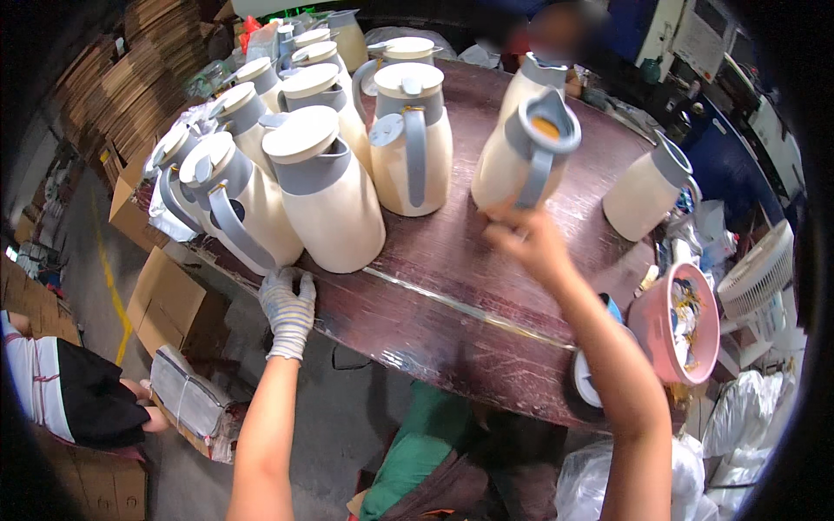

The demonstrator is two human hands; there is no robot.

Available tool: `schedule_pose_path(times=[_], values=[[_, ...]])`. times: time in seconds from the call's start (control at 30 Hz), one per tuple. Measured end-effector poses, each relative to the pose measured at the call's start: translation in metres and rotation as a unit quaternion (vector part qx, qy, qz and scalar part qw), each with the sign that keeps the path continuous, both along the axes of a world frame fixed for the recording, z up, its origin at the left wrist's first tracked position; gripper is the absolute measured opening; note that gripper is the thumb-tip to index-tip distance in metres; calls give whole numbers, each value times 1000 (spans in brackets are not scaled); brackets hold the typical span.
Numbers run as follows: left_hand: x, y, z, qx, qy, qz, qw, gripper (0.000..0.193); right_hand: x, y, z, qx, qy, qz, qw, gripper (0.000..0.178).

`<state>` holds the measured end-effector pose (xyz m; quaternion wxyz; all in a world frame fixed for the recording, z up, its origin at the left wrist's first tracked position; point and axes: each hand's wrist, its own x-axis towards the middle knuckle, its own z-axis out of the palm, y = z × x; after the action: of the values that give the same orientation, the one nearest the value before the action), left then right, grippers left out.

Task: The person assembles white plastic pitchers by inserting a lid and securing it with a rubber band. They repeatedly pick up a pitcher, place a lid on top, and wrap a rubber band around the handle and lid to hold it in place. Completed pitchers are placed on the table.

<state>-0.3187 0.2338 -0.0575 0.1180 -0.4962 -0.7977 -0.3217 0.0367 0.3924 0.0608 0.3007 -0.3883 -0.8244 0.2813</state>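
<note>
right now, an open cream jug with a grey collar and handle, lidless, tilted on the dark round table, gripped at its base by the bare right hand, fingers closed around the lower edge. left hand in a knit work glove, resting on the near table rim, fingers curled over the edge, holding nothing else, just below a lidded jug.

around the held jug: a second lidless jug right behind it, touching or nearly so; another cream jug lying tipped toward the right edge, apart; a lidded jug with its handle facing forward just to the left. further left, a crowded cluster of lidded jugs running to the far side, some on clear plastic wrap, standing between the gloved hand and the back of the table.

table surface dark red-brown, glossy, scuffed, with a pale seam across it. at the right edge, a pink plastic basin holding small mixed parts — too small to tell apart. beside it a white fan. white plastic bags low right.

off left, a grey concrete floor with a yellow line, cardboard boxes, stacked flattened cartons — and another person's arm and clothing at the lower left.
</note>
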Motion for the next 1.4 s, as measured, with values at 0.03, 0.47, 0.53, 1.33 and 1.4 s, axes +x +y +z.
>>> schedule_pose_path(times=[0.03, 0.47, 0.53, 1.33, 1.4], values=[[-1, -3, 2, 4, -13, -19, 1000, 25, -2, -35, -6, 48, -32, 8, 998, 34], [262, -181, 154, 28, -514, -435, 739, 54, 71, -333, 89, 42, -101, 172, 979, 84], [267, -185, 159, 37, -531, -422, 734, 44, 119, -346, 91, 39, 19, 175, 984, 77], [328, -186, 111, -362, -286, -525, 715, 50, 408, -483, -73, -360, -449, -206, 792, 54], [325, -179, 108, -319, -305, -546, 712, 41, 423, -476, -68, -471, -397, -208, 760, 64]])
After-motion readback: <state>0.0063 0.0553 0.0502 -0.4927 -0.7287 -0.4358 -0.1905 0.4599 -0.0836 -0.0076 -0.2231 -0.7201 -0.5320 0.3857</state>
